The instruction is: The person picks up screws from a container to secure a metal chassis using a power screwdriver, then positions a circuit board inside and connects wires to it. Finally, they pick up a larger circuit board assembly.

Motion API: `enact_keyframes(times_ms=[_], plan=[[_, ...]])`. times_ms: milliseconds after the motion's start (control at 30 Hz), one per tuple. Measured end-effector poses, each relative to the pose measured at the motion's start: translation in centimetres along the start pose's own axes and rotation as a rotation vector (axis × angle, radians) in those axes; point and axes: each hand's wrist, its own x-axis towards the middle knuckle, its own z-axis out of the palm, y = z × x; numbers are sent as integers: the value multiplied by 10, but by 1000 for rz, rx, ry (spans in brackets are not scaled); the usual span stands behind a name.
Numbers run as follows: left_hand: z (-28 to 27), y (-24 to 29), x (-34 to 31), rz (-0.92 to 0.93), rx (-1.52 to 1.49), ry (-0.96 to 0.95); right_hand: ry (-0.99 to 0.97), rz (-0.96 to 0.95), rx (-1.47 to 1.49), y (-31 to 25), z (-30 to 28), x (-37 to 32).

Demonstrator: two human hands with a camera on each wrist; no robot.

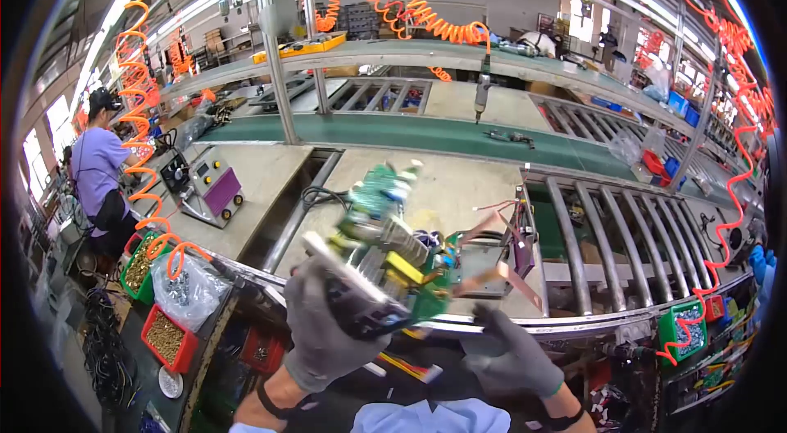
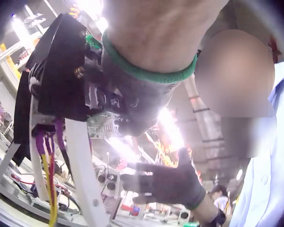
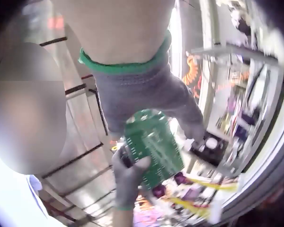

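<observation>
My gloved left hand [image 1: 324, 335] grips a circuit board assembly [image 1: 385, 244], raised over the front edge of the bench and blurred in the head view. It carries green boards, black and white parts and hanging coloured wires. In the right wrist view, the left thumb lies against the green board [image 3: 154, 146]. My gloved right hand [image 1: 516, 351] is held apart to the right of the assembly, holding nothing; its fingers look straight in the left wrist view. Behind the assembly, an open metal housing [image 1: 492, 253] with a purple panel sits on the bench, partly hidden.
A finished-looking machine with a purple side [image 1: 209, 191] stands left on the bench [image 1: 254, 187]. Steel rollers [image 1: 611, 244] lie right. Red and green screw bins [image 1: 168, 339] flank the front. A screwdriver [image 1: 482, 93] hangs from an orange coiled hose. Another person [image 1: 100, 154] stands far left.
</observation>
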Motion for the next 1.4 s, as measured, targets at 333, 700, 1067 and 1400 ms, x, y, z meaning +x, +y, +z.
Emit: enact_keyframes(times_ms=[333, 700, 1067, 1400], plan=[[-1, 6, -13, 349, 184, -232, 302, 381, 1088, -53, 93, 19], [-57, -35, -21, -714, -835, 177, 354, 195, 1062, -38, 79, 23], [56, -8, -114, -1055, -2024, 202, 301, 77, 1481, -60, 74, 33], [13, 43, -55, -1535, -1644, 198, 488, 8, 1327, -31, 78, 39]])
